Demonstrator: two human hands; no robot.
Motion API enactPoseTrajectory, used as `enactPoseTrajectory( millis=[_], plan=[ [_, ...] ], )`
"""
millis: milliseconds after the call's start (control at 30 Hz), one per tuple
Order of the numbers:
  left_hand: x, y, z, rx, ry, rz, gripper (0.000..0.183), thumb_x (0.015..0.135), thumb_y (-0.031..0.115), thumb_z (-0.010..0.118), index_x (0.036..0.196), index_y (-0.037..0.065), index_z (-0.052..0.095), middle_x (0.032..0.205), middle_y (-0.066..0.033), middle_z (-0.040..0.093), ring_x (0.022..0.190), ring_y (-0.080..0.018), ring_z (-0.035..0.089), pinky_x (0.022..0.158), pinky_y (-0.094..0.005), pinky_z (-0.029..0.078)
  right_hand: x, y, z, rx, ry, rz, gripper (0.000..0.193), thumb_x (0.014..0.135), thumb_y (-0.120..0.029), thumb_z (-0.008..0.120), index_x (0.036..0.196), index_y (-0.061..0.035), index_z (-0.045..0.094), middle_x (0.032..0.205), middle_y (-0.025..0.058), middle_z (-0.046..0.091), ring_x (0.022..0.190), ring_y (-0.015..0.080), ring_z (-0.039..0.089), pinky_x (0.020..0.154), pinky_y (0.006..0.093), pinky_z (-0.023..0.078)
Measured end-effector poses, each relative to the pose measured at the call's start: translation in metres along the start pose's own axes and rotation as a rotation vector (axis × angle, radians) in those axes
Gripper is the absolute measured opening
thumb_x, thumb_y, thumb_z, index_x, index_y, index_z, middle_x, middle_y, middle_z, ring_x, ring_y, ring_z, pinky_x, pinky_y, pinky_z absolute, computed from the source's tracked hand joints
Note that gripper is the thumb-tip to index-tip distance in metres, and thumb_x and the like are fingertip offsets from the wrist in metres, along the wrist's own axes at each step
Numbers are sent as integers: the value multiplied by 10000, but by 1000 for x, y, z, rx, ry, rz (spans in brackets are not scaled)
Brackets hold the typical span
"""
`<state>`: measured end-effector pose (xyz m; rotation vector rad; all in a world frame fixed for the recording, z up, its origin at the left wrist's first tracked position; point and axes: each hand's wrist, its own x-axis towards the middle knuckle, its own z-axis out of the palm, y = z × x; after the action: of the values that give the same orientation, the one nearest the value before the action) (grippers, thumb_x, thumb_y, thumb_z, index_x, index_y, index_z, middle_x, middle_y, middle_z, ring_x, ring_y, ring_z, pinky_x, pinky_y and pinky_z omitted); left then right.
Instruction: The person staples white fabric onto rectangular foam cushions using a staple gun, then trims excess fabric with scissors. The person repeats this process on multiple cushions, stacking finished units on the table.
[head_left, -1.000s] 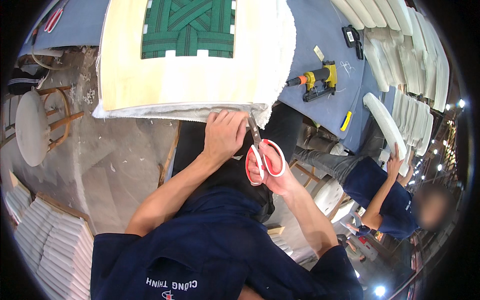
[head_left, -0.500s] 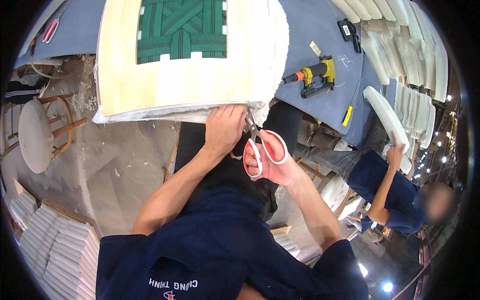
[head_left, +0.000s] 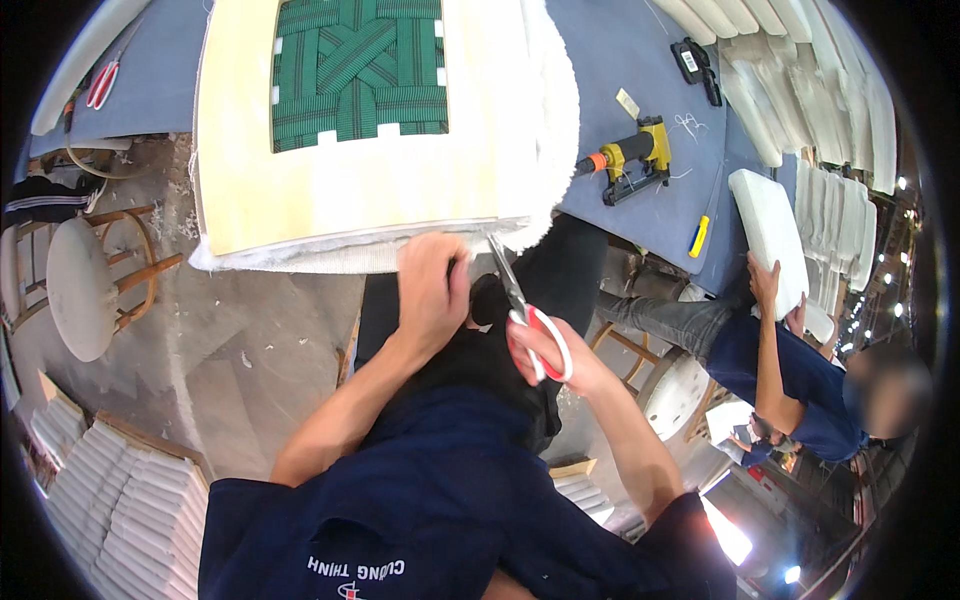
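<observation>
Your right hand (head_left: 545, 350) is closed around the red-and-white handles of a pair of scissors (head_left: 540, 345), with fingers through the loops. The blades lie nearly together and point up and away from you, their tips at the near edge of the wooden seat panel (head_left: 240, 185), toward its right corner. Your left hand (head_left: 430, 290) is partly curled just left of the blades, at that same edge; you hide the fingertips from view, so I cannot tell whether they pinch anything.

The seat panel lies in front of you on the blue-covered table (head_left: 600, 60), its near edge jutting out over your lap. Green webbing (head_left: 360, 75) crosses its square opening, and white fleecy fabric (head_left: 555, 120) shows along its right side and near edge.

To your right on the table lie a yellow-and-black staple gun (head_left: 638, 160) with an orange fitting and, nearer you, a yellow-handled tool (head_left: 698, 237). A second pair of scissors (head_left: 102, 85) rests at the table's far left. Beyond, on your right, a co-worker (head_left: 785, 370) holds a white cushion (head_left: 770, 225) in both hands.
</observation>
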<state>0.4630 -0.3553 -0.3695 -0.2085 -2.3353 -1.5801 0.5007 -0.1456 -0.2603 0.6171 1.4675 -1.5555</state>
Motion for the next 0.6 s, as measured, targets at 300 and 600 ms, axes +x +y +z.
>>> enactPoseTrajectory(
  millis=[300, 600],
  plan=[
    [-119, -114, -189, -232, -34, -894, 716, 1025, 133, 686, 1615, 117, 281, 1513, -197, 501, 1353, -332, 557, 1074, -471, 522, -13, 2, -218, -472, 688, -439, 386, 1091, -66, 565, 1463, -14, 654, 1130, 0, 717, 945, 99, 654, 819, 272, 535],
    [-5, -154, -132, -1205, 624, -709, 916, 1031, 433, 778, 1699, 283, 169, 1665, -37, 447, 1471, -302, 527, 1185, -559, 483, 65, -49, -339, -721, 1169, -1027, 331, 1095, -144, 632, 1385, 13, 660, 1345, 182, 701, 1303, 300, 653, 1094, 404, 505]
  ],
)
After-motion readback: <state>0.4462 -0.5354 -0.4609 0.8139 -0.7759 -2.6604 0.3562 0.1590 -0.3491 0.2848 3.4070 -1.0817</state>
